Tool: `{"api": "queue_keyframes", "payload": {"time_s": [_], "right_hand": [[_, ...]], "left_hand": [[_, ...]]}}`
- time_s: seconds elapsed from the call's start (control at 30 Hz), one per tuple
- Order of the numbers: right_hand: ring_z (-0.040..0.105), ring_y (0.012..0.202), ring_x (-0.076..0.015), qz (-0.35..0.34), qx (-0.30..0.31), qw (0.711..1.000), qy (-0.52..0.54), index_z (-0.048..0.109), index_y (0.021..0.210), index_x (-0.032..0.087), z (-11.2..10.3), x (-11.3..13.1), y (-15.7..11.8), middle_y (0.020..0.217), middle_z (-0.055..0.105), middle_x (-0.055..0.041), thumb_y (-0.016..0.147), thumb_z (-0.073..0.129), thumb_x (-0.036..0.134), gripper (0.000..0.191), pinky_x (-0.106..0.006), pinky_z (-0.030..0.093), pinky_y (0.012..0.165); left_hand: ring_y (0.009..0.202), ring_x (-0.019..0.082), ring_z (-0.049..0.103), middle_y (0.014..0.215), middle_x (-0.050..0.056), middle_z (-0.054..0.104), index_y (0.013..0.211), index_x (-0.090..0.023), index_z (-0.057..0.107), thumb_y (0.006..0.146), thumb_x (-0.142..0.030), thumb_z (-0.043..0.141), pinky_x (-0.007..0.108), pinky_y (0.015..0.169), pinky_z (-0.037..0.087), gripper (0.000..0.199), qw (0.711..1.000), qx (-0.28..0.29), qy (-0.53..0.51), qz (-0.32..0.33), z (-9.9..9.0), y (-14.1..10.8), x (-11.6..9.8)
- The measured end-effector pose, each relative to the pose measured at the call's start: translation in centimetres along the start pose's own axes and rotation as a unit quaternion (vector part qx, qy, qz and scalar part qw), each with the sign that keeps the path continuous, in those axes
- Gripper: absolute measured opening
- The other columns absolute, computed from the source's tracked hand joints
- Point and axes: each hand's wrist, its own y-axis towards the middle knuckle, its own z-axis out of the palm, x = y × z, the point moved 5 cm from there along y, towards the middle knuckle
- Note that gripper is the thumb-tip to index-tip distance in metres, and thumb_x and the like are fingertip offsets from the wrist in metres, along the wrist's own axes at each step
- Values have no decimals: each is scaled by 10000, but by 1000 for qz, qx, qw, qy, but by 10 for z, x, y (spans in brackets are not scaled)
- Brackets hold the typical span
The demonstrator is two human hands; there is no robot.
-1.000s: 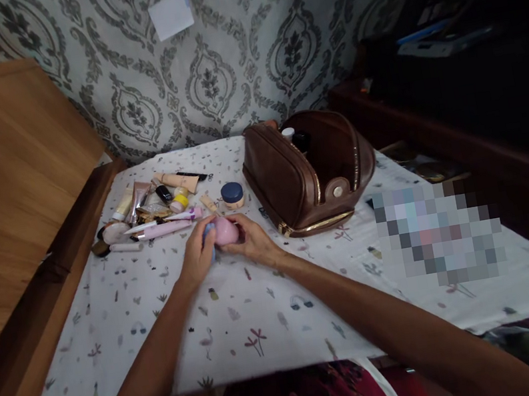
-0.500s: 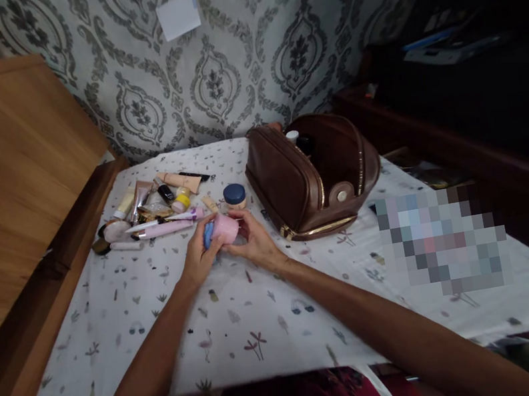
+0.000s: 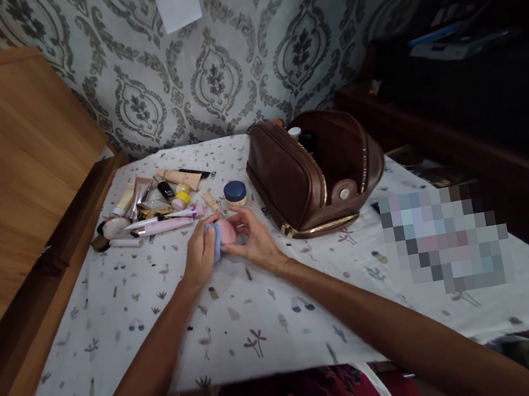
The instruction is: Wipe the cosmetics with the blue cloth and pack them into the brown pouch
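Observation:
My left hand [image 3: 199, 253] is closed on a blue cloth [image 3: 216, 241], pressed against the side of a small pink container [image 3: 227, 232]. The fingers of my right hand [image 3: 253, 237] curl round the container's other side. Both hands are just above the patterned white cloth on the table. Just behind them stands a small jar with a dark blue lid [image 3: 235, 192]. A short beige tube [image 3: 211, 201] lies to the left of that jar.
Tubes, bottles and compacts [image 3: 154, 206] lie in a pile at the left back. An open brown bag [image 3: 291, 173] stands right of centre, with a few items inside. A blurred-out patch [image 3: 446, 238] covers something at the right. A wooden panel [image 3: 4, 126] rises at the left.
The blue cloth now shows more, spread along the left side of the pink container, which is turned and more covered. My hands stay in nearly the same place.

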Motion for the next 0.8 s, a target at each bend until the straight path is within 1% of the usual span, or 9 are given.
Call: {"api": "queue_keyframes", "payload": {"time_s": [0.07, 0.13, 0.27, 0.33, 0.47, 0.57, 0.63, 0.7, 0.8], "right_hand": [[611, 1027, -216, 16, -4, 998, 53, 431, 1385, 235, 2, -4, 1, 1223, 553, -102, 638, 888, 481, 909, -408, 547, 949], [611, 1039, -214, 25, -3, 996, 82, 476, 1350, 244, 4, -7, 2, 1278, 512, -112, 581, 917, 519, 928, -407, 558, 950], [601, 1143, -236, 47, 27, 995, 89, 645, 1169, 213, 10, -6, 2, 1284, 508, -104, 564, 926, 530, 739, -417, 536, 1033], [607, 1177, -248, 70, 50, 989, 117, 671, 1111, 192, 13, -6, 1, 1267, 548, -99, 554, 931, 522, 699, -423, 519, 1069], [650, 1145, -249, 117, 76, 973, 183, 620, 1092, 207, 15, -5, 2, 1166, 661, -69, 554, 928, 507, 689, -452, 533, 1054], [656, 1138, -243, 127, 56, 975, 173, 559, 1057, 224, 12, -6, 2, 1147, 684, -62, 549, 933, 462, 674, -441, 537, 1027], [650, 1129, -240, 124, 34, 980, 153, 536, 1047, 223, 10, -8, 2, 1155, 678, -69, 545, 930, 451, 678, -429, 534, 1008], [642, 1097, -232, 105, 24, 987, 120, 536, 1050, 215, 8, -8, 2, 1134, 669, -68, 562, 916, 452, 662, -420, 529, 989], [619, 1074, -225, 64, 41, 995, 68, 555, 1090, 209, 8, -5, 1, 1124, 646, -63, 621, 879, 457, 622, -403, 524, 962]], "left_hand": [[1026, 232, 662, 1056, 94, 722, 1068, -199, 670, 1009, -606, 374, 383, 968, 511, 507, 999, -27, -3, -22, -3, 0, 4], [954, 227, 658, 982, 86, 713, 1009, -201, 655, 1017, -600, 350, 375, 916, 522, 502, 997, -63, -10, -41, -7, 0, 9], [890, 214, 644, 920, 68, 687, 956, -217, 634, 1010, -599, 369, 344, 855, 523, 468, 992, -103, -30, -66, -9, 0, 17], [845, 196, 629, 881, 45, 664, 952, -218, 629, 1007, -578, 398, 316, 813, 518, 431, 990, -110, -39, -75, -9, 0, 20], [808, 167, 600, 849, 14, 636, 948, -213, 623, 985, -518, 487, 271, 769, 503, 336, 988, -117, -46, -87, -9, 0, 26], [764, 158, 592, 834, 9, 628, 935, -215, 612, 972, -495, 523, 259, 715, 499, 297, 987, -120, -48, -93, -10, 1, 26], [733, 161, 593, 828, 16, 622, 948, -221, 599, 1001, -505, 455, 272, 689, 505, 323, 987, -120, -49, -90, -11, 1, 21], [830, 184, 629, 909, 44, 650, 990, -230, 609, 1020, -523, 392, 309, 782, 529, 366, 991, -105, -46, -72, -11, 1, 13], [1097, 232, 623, 1104, 80, 678, 1040, -239, 666, 970, -561, 501, 379, 1027, 476, 368, 998, -38, -35, -30, -4, 1, -2]]}}
